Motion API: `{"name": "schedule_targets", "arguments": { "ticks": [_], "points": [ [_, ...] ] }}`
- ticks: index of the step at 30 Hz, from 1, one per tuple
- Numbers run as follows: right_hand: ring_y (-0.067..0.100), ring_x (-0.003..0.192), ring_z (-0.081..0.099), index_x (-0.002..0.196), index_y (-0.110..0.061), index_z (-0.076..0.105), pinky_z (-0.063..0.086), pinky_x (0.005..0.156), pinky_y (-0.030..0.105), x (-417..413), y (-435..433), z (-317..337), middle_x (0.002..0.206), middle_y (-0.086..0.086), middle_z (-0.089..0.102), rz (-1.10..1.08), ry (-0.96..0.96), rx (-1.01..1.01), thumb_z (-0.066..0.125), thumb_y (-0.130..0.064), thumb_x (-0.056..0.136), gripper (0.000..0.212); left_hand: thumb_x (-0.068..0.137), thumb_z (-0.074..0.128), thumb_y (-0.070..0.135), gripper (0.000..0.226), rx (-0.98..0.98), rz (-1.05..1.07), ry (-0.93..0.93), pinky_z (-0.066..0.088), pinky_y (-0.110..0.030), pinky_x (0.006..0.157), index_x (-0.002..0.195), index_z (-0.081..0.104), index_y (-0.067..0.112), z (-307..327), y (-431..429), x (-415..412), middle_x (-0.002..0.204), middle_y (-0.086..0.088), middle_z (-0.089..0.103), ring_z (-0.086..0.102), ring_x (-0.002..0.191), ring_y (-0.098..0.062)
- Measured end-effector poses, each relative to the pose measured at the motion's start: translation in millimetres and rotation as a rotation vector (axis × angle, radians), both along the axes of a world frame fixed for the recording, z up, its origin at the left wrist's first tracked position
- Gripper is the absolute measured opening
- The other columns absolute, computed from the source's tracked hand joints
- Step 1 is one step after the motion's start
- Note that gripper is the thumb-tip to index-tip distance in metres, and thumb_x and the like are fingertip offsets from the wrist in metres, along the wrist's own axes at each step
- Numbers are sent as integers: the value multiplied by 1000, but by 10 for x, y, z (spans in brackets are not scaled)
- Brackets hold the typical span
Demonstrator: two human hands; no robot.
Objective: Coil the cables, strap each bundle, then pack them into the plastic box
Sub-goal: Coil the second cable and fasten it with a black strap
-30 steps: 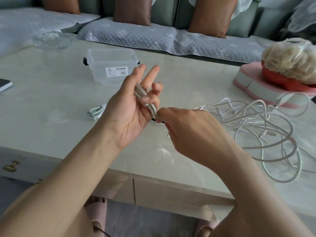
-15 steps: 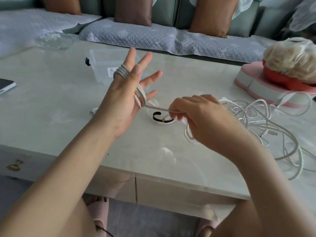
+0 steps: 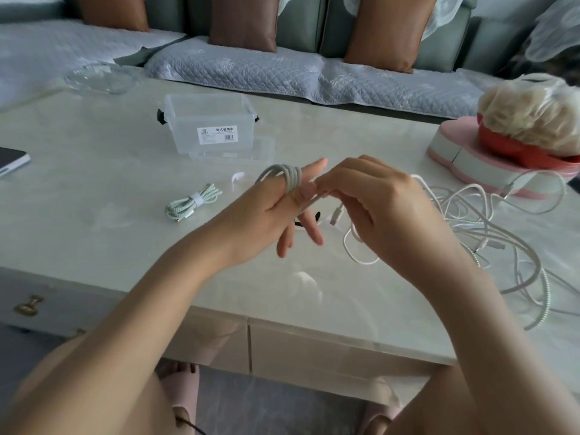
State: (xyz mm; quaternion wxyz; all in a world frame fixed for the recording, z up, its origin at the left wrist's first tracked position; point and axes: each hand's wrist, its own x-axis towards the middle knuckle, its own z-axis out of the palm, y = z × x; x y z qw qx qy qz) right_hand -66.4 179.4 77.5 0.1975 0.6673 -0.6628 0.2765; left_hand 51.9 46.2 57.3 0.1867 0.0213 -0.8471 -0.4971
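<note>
Left hand (image 3: 266, 215): fingers spreading, thumb pinning grey coil (image 3: 290, 178).
Right hand (image 3: 376, 208): fingers pinching cable tail (image 3: 314, 202).
Risk: loops possibly slipping off; loose cables (image 3: 470, 221) snagging.

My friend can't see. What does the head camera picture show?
A grey cable is looped around the fingers of the left hand, and the right hand pinches its loose end. On the table lie one strapped bundle, a clear plastic box and a tangle of white cables.

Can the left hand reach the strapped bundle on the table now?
Probably yes: nothing lies between the left hand and the strapped bundle. But the grey cable is wound around its fingers, so grasping looks hard.
</note>
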Motion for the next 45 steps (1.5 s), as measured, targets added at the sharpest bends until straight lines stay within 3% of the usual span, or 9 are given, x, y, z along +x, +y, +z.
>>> {"name": "schedule_targets", "arguments": {
  "ticks": [2,5,12,16,27,32,36,40,45],
  "points": [
    [12,79,60,108,-10,63,49,67,34,10,5,4,88,-2,68,-19,-69,-13,58,-2,89,21,98,31,39,26,-52,-28,-48,44,-25,51,91,55,47,5,16,19,68,-4,68,46,42,-11],
    [11,80,57,106,-8,64,46,68,29,4,0,-9,85,-1,67,-17,-62,-12,59,-3,88,19,99,32,36,47,-125,15,-121,35,-10,55,72,56,6,24,25,39,56,-6,57,46,49,-1],
    [-3,76,43,105,-9,64,45,66,25,1,-13,-15,86,-2,67,-39,-71,-14,60,-5,87,19,95,41,36,39,-393,116,-112,39,-36,73,68,45,8,44,23,33,55,3,40,42,58,-7],
    [11,87,61,115,-17,59,52,75,38,-22,-24,-54,99,-5,65,-112,-152,87,62,2,84,36,98,40,31,37,-447,177,-124,33,-17,66,76,60,9,32,2,17,63,6,39,42,69,1],
    [33,116,43,121,-3,57,40,88,42,-423,133,-120,122,15,49,-723,-214,5,51,10,83,40,103,29,26,50,46,26,-98,37,-19,52,75,66,9,21,55,-13,40,2,36,34,41,-12],
    [38,128,34,134,-4,43,33,99,44,-683,284,-230,137,20,39,-967,-387,378,44,-20,99,39,101,32,28,53,276,-32,7,34,-19,44,64,66,14,49,9,10,34,4,34,28,35,-11],
    [32,130,37,129,-21,50,30,107,52,-755,334,-332,138,5,46,-973,-350,524,33,-34,98,38,94,32,31,50,393,-89,66,33,-20,42,60,66,20,71,14,41,33,4,31,25,34,-13],
    [27,121,46,120,-15,61,26,108,42,-507,121,-216,126,6,57,-775,-106,66,41,-20,94,32,92,32,32,49,535,-124,83,30,-17,41,56,63,19,101,15,62,31,7,28,21,32,-7],
    [5,94,60,113,-16,61,42,84,20,2,-60,-18,103,-3,68,-162,-762,-171,35,-34,94,36,91,32,33,47,641,-151,90,29,-16,40,56,60,18,114,6,78,30,8,26,18,31,-3]
  ]
}}
